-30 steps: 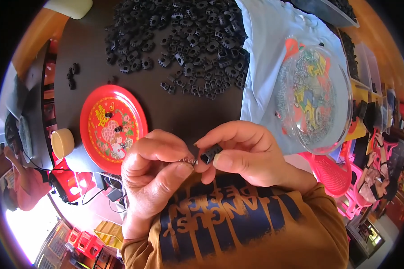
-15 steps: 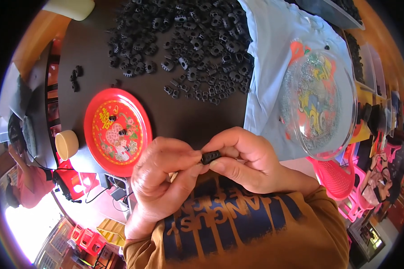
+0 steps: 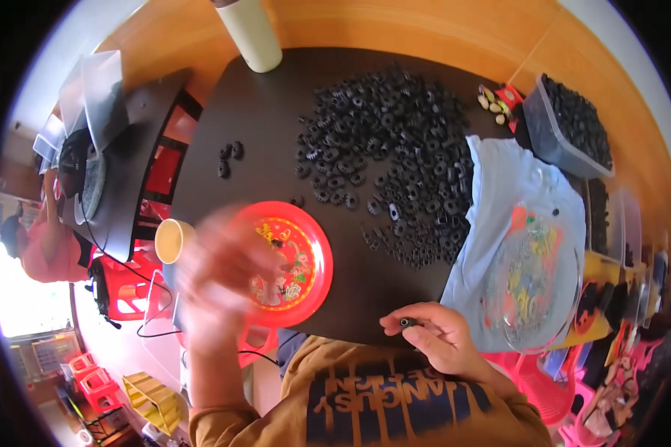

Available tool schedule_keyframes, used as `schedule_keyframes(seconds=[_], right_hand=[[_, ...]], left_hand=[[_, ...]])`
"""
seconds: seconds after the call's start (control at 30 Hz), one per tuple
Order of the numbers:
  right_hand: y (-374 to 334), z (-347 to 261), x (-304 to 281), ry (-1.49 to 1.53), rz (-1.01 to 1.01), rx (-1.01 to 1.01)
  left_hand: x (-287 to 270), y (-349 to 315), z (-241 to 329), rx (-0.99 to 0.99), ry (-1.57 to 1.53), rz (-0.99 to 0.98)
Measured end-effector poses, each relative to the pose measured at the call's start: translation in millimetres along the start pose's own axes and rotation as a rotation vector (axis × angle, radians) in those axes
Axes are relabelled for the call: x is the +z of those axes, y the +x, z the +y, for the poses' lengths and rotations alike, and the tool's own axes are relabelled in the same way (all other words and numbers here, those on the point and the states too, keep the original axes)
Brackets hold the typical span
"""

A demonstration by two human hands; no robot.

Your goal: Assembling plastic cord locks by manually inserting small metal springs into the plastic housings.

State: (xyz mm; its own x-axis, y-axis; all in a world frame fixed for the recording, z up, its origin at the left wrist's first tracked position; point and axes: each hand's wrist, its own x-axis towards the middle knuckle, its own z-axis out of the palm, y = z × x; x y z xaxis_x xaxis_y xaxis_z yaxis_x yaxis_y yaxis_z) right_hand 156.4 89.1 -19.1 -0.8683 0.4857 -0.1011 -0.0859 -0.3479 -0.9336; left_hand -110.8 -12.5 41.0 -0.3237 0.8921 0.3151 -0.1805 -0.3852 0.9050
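My right hand is at the table's front edge, pinching a small black ribbed plastic piece between thumb and fingers; a round hole shows in its end. My left hand is over the left side of a red patterned plate, smeared by motion, so its fingers cannot be made out. A small dark piece lies on the plate. Beyond it spreads a big heap of black plastic parts, with smaller black pieces at its near side.
A tan cup stands left of the plate; three black parts lie behind it. On the right, a clear oval tray of tiny pieces sits on a light blue cloth. A plastic bin of black parts and a pale bottle stand farther back.
My hands, together on the black piece before, are now apart. The left has swung left to the plate; the right keeps the piece. The view has shifted, showing more of the table's far side.
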Motion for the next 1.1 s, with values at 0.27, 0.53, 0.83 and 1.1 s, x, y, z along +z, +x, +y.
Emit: schedule_keyframes(seconds=[0.27, 0.53, 0.83, 1.1], right_hand=[[-1.7, 16.4, -5.2, 0.115, 0.081, -0.018], [-3.6, 16.9, -10.3, 0.039, 0.067, -0.064], [-2.6, 15.7, -12.5, -0.022, 0.067, -0.078], [-4.7, 13.8, -18.0, -0.017, -0.003, -0.039]], left_hand=[[-51.9, 19.7, 64.8, 0.306, -0.912, 0.016], [9.0, -1.8, -18.7, -0.284, 0.473, 0.447], [46.2, 26.0, -71.7, 0.039, 1.464, -0.262], [47.0, 30.0, -78.3, 0.014, 1.520, -0.317]])
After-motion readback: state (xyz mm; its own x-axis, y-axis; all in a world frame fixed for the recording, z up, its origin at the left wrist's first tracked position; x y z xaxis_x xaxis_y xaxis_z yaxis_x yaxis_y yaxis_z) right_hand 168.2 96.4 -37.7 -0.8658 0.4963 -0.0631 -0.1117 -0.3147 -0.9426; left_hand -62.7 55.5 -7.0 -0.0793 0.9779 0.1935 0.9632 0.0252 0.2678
